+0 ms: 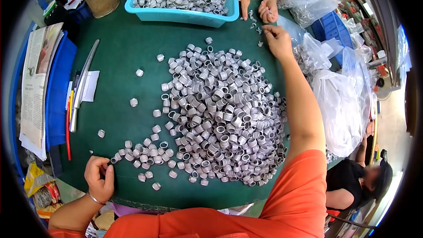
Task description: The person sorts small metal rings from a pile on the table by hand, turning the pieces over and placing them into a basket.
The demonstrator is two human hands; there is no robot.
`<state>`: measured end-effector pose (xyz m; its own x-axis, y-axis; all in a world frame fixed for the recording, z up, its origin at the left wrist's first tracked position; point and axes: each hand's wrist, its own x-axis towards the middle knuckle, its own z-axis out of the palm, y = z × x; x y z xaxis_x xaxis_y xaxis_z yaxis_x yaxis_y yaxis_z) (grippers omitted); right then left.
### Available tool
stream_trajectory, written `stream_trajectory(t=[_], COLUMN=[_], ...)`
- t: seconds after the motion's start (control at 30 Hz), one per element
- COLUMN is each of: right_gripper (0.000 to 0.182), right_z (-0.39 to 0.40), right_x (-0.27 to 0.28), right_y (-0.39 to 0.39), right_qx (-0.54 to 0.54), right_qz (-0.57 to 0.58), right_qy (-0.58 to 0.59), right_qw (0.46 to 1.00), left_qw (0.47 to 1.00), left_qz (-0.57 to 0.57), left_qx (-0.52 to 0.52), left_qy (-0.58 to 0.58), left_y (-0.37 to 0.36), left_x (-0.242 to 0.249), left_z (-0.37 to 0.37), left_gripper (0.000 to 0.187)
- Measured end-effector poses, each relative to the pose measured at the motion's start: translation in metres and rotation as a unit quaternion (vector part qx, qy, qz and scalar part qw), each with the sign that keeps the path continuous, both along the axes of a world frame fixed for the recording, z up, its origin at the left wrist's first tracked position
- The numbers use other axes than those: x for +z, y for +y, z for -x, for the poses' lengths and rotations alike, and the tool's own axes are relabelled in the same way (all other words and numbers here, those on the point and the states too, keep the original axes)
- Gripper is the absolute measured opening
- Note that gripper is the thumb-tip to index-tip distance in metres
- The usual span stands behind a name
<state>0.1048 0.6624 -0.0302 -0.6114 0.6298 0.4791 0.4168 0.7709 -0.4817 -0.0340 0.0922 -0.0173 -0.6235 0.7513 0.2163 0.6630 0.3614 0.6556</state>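
My left hand (99,179) rests at the near left table edge, fingers curled under. Its fingertips are close to a small grey metal ring (113,160) at the tail of the heap; whether they hold anything is hidden. My right hand (279,41) reaches to the far right of the table, thumb and forefinger drawn together beside small metal scraps (260,43). Anything in that pinch is too small to make out. Between my arms lies a big heap of grey metal rings (224,119), with several strays to its left.
A blue basket (185,18) of similar metal pieces stands at the back. Another person's hands (268,11) are close to my right hand. Plastic bags (337,101) line the right side; a long knife-like blade (86,75) and a red stick (68,132) lie left.
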Motion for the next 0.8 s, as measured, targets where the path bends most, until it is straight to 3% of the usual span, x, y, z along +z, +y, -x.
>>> stream_trajectory(t=[0.07, 0.17, 0.27, 0.37, 0.43, 0.47, 0.5, 0.57, 0.8], right_gripper=[0.016, 0.014, 0.014, 0.013, 0.019, 0.022, 0.022, 0.021, 0.021], right_z=[0.005, 0.009, 0.007, 0.004, 0.003, -0.002, -0.005, -0.009, -0.016], right_x=[-0.003, 0.002, -0.003, -0.006, -0.001, 0.003, 0.004, 0.006, 0.010], right_y=[0.004, 0.000, 0.006, 0.008, 0.005, 0.002, 0.001, 0.000, -0.008], right_qx=[0.012, 0.009, 0.014, -0.039, -0.006, -0.020, -0.020, 0.014, 0.042], right_qz=[-0.033, 0.034, -0.025, 0.075, 0.225, 0.310, 0.309, 0.457, 0.471], right_qy=[0.007, -0.071, -0.079, -0.003, 0.115, 0.095, 0.095, 0.194, 0.216], right_qw=[0.999, 0.997, 0.996, 0.996, 0.968, 0.946, 0.946, 0.868, 0.854], left_qw=[1.000, 1.000, 1.000, 1.000, 1.000, 1.000, 1.000, 1.000, 1.000], left_qz=[0.000, 0.005, 0.005, 0.005, 0.005, 0.004, 0.003, 0.000, 0.001], left_qx=[0.001, -0.002, -0.001, -0.003, 0.003, 0.002, 0.001, 0.000, 0.004], left_qy=[0.004, 0.004, 0.005, 0.006, -0.005, -0.005, -0.004, -0.003, -0.014], left_y=[0.000, 0.000, 0.000, 0.001, -0.001, -0.001, -0.001, -0.001, -0.002], left_x=[0.000, 0.001, 0.001, 0.001, 0.000, -0.001, 0.000, 0.000, -0.001], left_z=[0.001, 0.001, 0.001, 0.001, 0.000, 0.000, 0.000, 0.001, 0.000], left_gripper=[0.015, 0.015, 0.015, 0.015, 0.015, 0.015, 0.015, 0.015, 0.016])
